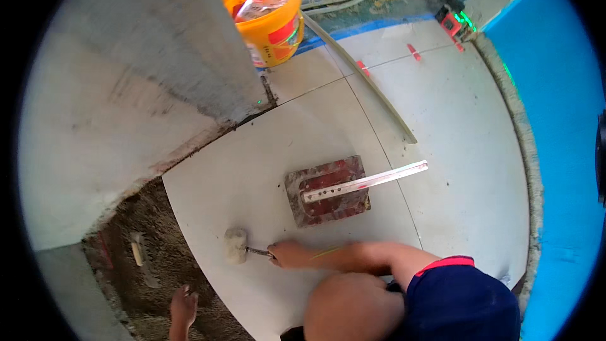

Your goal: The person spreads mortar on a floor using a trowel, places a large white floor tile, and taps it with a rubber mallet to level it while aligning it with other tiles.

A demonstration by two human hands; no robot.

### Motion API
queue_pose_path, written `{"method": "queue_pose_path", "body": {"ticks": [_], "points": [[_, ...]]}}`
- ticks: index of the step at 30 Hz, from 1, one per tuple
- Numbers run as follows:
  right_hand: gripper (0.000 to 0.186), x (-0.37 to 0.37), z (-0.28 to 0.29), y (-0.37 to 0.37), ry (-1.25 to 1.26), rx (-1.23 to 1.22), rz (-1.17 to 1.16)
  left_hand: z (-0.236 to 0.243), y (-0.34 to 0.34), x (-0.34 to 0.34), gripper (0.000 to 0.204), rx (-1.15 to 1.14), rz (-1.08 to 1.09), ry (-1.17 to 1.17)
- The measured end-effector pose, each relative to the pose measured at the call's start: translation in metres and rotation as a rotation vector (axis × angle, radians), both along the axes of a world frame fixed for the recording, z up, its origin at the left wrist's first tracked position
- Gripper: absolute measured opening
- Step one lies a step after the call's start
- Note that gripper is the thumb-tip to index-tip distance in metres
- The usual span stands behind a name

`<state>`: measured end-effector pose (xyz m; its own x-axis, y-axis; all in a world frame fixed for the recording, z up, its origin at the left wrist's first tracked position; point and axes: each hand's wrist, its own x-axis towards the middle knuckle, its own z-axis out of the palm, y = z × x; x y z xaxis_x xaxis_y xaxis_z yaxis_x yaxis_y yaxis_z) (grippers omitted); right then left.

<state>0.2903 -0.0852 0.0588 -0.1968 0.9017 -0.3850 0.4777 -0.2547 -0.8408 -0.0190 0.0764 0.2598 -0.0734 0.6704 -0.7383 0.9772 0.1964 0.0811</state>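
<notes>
Fingers of our right hand (290,254) are curled around the dark handle of a mallet (236,245), gripping it near its end; those of our left hand (183,308) look partly bent, but we cannot tell whether they pinch anything. Beneath the mallet spreads a large pale tile (221,183), smooth and faintly glossy, dotted with small crumbs, its thin straight joints bowed by the lens. Beside its left edge lies rough brown mortar (161,227), grainy and uneven, where a trowel (137,254) with a pale handle rests near our left hand. A flat rectangular block (328,191), dark red and smeared with grey, lies on the tiling with a straight silvery bar (372,180) across it. Farther off we see a round yellow bucket (271,38), a long narrow strip (372,85), a rough grey wall (126,88) and a smooth, bright blue wall (543,88). The mallet's head is just left of our right fingers, at the far end of the handle, over the tile; we cannot tell whether they touch. It looks stubby and rounded, off-white, with greyish scuffs on its surface.
</notes>
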Motion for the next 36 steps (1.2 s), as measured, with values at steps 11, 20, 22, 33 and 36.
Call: {"method": "queue_pose_path", "body": {"ticks": [11,20,22,33,36], "points": [[0.028,0.003,-0.021,-0.021,0.126,0.112,-0.169,-0.214,0.062,0.23,0.102,0.252,-0.139,0.091],[0.034,0.015,-0.025,-0.002,0.227,0.075,-0.054,-0.255,0.068,0.307,0.105,0.618,-0.067,0.107],[0.034,0.015,-0.025,-0.001,0.256,0.049,-0.022,-0.257,0.064,0.32,0.103,0.713,-0.179,-0.008],[0.037,0.034,-0.019,-0.037,0.362,0.036,-0.085,-0.213,0.059,0.488,0.064,0.599,-1.069,-0.655],[0.039,0.081,0.008,-0.045,0.429,-0.035,-0.11,-0.235,0.056,0.532,0.064,0.695,-1.122,-0.666]]}}
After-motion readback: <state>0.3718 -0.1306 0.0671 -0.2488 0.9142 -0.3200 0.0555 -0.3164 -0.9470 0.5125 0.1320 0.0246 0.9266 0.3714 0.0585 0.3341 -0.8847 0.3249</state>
